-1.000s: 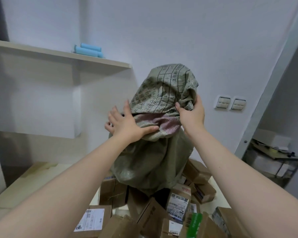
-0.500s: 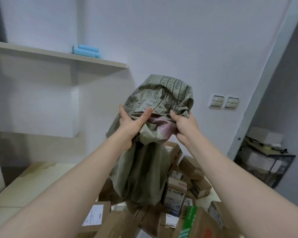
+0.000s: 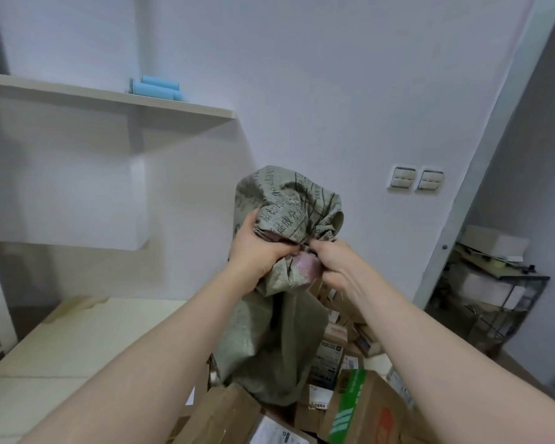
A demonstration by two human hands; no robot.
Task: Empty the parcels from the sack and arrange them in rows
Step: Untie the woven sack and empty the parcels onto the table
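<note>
A grey-green woven sack with dark print hangs upside down in front of me, bunched at its top, its loose end draping onto the heap. My left hand grips the bunched fabric from the left. My right hand pinches the fabric from the right, close beside the left hand. A pinkish patch shows between them. Below lies a heap of brown cardboard parcels with white labels, among them a large box with green stripes. The sack hides part of the heap.
The parcels lie on a pale cream surface that stretches to the left. A wall shelf carries blue rolls. Two light switches are on the wall. A dark wire rack with boxes stands at the right.
Both hands have lowered the sack and drawn together, bunching its top tighter. The sack now hangs limper and flatter than a second ago.
</note>
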